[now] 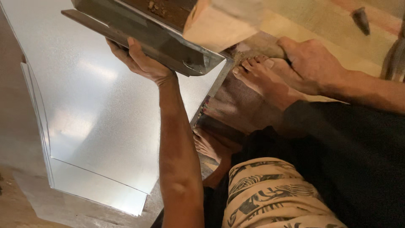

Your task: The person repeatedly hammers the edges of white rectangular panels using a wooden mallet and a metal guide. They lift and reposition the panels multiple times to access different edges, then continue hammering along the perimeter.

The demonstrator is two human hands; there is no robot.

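At the far edge of the metal sheet [97, 105], the left hand [141, 63] cups a steel angle bar [143, 36] from below — fingers curled up around its near edge. The bar's long axis runs from far left to near right, ending just above the sheet's folded corner. The right hand [312, 63] grips a wooden mallet [223, 23] by its handle, head resting on the bar's right end — beside a bare foot [265, 80].
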